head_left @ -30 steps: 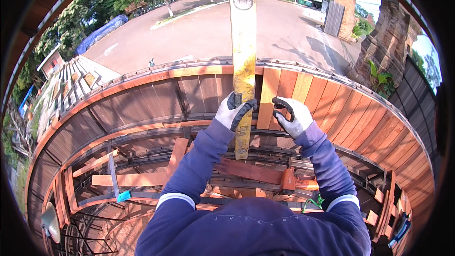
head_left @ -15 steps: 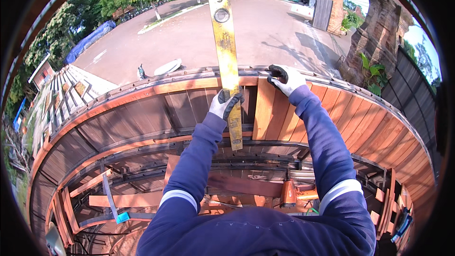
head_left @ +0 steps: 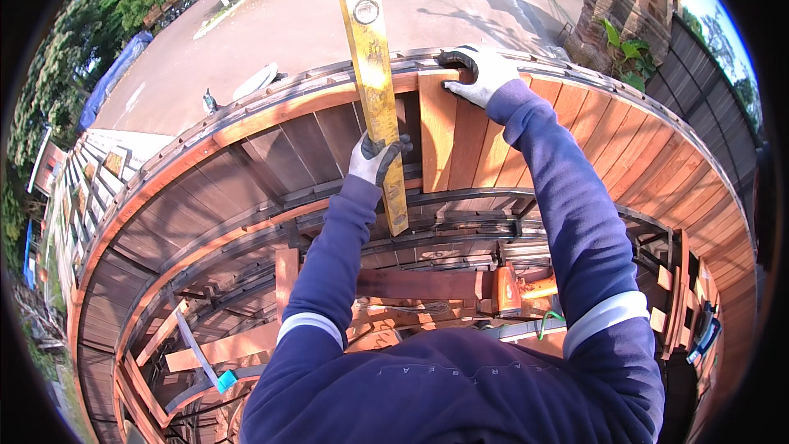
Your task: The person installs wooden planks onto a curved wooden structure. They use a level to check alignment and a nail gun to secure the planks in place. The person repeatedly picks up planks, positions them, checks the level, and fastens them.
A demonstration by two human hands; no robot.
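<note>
My left hand [head_left: 377, 158], in a grey-and-white glove, is closed around the lower half of a worn yellow spirit level [head_left: 374, 74]. The level stands nearly upright across the curved frame, with its round vial near the top. My right hand [head_left: 485, 76], gloved too, curls over the upper end of a light reddish wooden plank [head_left: 438, 127], thumb on its face. Its fingertips are partly hidden behind the top edge. This plank is the leftmost of a row of fitted planks [head_left: 575, 131]. A dark gap separates it from the level.
Left of the level, a curved wooden rail [head_left: 263, 122] runs above darker boards [head_left: 263, 160]. Below lie loose boards [head_left: 226, 345], an orange tool [head_left: 507, 289] and a turquoise-ended bar [head_left: 226, 381]. Beyond are paved ground [head_left: 460, 8] and a rough brick pillar [head_left: 625, 8].
The view has tipped downward and shifted. My right hand has turned slightly at the plank's top, its thumb lower on the face. My left hand still holds the level.
</note>
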